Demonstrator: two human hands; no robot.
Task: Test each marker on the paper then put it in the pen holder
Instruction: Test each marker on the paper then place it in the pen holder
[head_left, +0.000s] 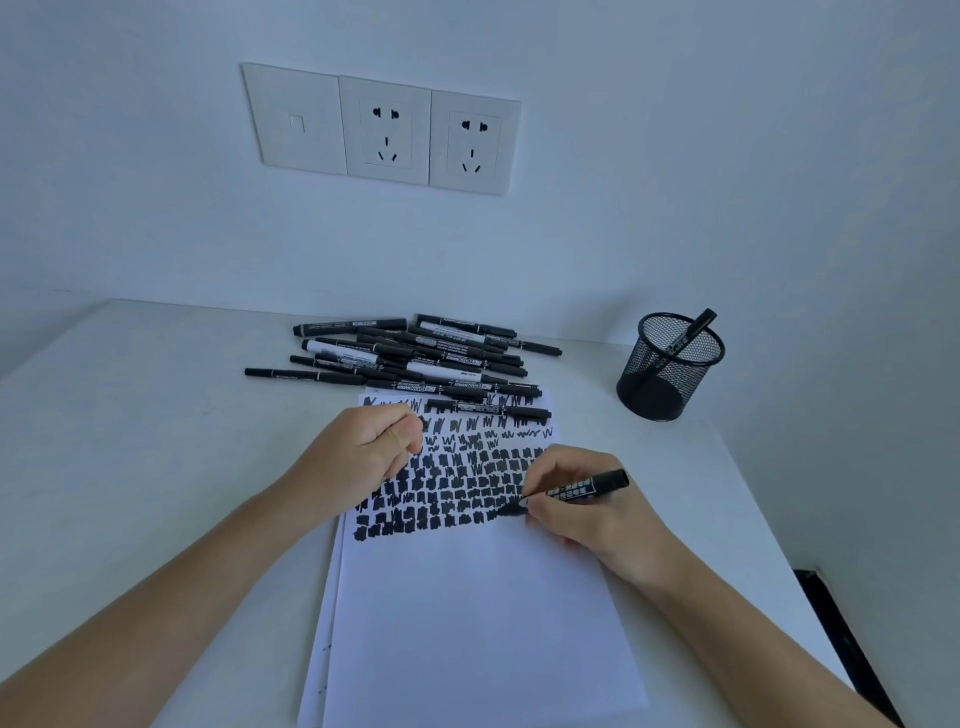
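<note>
While the right hand (587, 514) pinches a marker (571, 491) in curled fingers, tip on the paper (467, 597) at the right end of the nearest scribble row, the left hand (363, 447) rests on the sheet's far left, fingers curled in; can't tell if it holds anything. Marker pile (415, 358) overlaps the paper's far edge. Holder (670, 366) stands far right, a second marker (696, 327) leaning inside.

The white paper sheet (467, 623) looks matt and smooth, as does the white table (156, 441) beneath it. The black plastic marker (571, 488) at the paper's right edge has a faintly glossy barrel. Beyond the paper's far right corner, the black round pen holder (655, 375) is fine metal wire mesh.
</note>
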